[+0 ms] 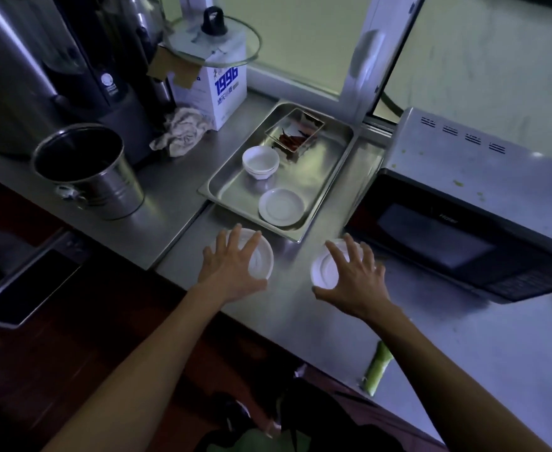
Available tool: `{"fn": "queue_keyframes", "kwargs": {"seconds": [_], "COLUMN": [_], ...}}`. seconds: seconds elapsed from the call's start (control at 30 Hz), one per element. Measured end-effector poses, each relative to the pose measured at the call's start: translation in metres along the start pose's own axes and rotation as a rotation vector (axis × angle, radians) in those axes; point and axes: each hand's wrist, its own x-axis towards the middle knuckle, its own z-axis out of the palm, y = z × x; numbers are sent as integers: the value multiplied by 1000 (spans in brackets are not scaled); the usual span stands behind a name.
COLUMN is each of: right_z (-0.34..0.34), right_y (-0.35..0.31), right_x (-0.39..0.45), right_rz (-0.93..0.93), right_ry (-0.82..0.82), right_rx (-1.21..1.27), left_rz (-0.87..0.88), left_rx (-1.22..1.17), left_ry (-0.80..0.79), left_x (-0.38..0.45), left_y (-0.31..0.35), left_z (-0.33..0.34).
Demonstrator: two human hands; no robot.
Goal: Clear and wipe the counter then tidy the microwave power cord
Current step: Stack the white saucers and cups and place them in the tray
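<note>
The left hand (232,269) and right hand (354,272) are spread wide, each over a small white plate (261,259) on the table (287,308). I think it is best to pinch each rim well, then set both in the metal tray (326,177).

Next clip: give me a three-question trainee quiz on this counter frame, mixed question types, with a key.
1. True or false: the left hand and right hand each cover a white saucer on the counter.
2. How many separate saucers lie in the steel tray? A) none B) one C) three
3. Name the crumpled item beside the white carton.

Key: 1 true; 2 B; 3 cloth.
</note>
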Motion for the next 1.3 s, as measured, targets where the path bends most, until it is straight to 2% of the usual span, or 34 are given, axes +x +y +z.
{"fn": "queue_keyframes", "kwargs": {"seconds": [0.33, 0.47, 0.67, 1.1, 1.3], "right_z": [13, 21, 25, 38, 40], "right_y": [6, 7, 6, -9, -22], "right_x": [52, 70, 91, 98, 101], "right_rz": [103, 111, 127, 317, 439], "right_ry": [-5, -3, -14, 20, 22], "right_rx": [76, 120, 177, 260, 288], "left_rz": [60, 146, 180, 350, 429], "left_rx": [29, 104, 118, 140, 238], "left_ry": [-59, -64, -75, -253, -309], "left_x": [94, 136, 180, 273, 287], "left_y": [-3, 13, 32, 44, 44], "left_z": [-24, -40, -42, -3, 23]}}
